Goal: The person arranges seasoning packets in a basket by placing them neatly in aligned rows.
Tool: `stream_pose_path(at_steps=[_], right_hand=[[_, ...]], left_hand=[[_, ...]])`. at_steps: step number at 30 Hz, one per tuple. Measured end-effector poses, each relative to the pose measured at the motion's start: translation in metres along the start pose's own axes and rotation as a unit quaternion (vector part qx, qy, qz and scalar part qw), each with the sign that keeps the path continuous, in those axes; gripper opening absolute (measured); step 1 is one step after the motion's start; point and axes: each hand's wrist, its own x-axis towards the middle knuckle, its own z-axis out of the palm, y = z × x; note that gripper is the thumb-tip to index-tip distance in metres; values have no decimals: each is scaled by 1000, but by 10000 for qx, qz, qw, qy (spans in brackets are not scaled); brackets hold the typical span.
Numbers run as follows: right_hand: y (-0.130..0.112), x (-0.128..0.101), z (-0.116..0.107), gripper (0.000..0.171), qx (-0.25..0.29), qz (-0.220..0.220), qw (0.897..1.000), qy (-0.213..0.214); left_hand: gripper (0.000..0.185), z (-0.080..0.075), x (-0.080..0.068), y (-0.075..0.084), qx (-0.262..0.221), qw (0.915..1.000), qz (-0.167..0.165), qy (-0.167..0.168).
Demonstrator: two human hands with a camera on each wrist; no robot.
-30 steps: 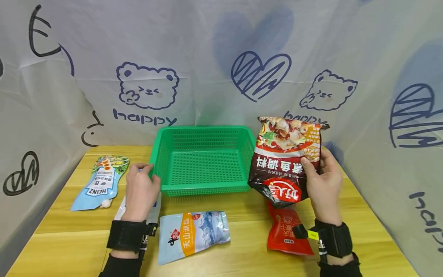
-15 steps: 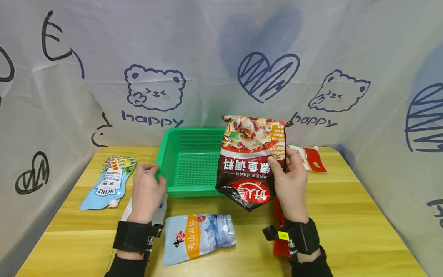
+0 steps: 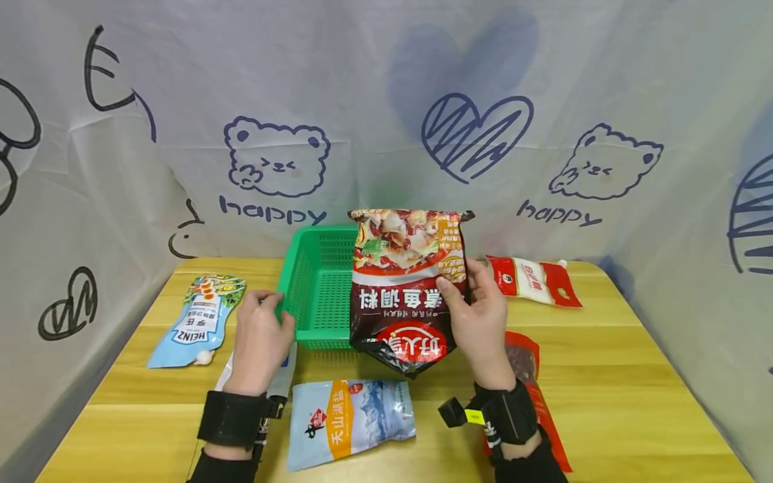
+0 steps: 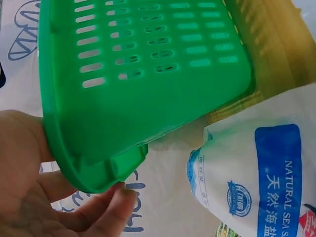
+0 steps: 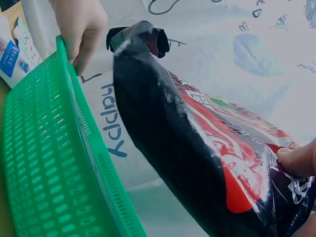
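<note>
A wooden table is seen, walled in by printed cloth. On it a green basket is set toward the back middle. A light blue Heinz pouch is laid at the left, a blue salt bag at the front, a red packet at the right, and a red-and-white bag at the back right.
</note>
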Motion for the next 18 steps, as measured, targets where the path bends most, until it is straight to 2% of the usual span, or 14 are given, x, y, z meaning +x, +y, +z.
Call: stream_pose_path(at_steps=[5,8,10,14,18], right_hand=[[1,0,1,40,31,23,9999,-159],[2,0,0,41,31,49,9998,-176],[2,0,-1,40,13,62,9998,-202],[2,0,-1,41,13,57,9996,-289],[1,1,-3,42,59,24,9990,-435]], left_hand=[[40,-6,0,9,-161,9997,117,146],[45,-10,2,23,-523,9982,220,218],[49,-12,3,36,-848,9959,276,149],[56,-11,7,58,-1462,9884,232,-332],[67,-6,11,71,-1730,9807,98,-905]])
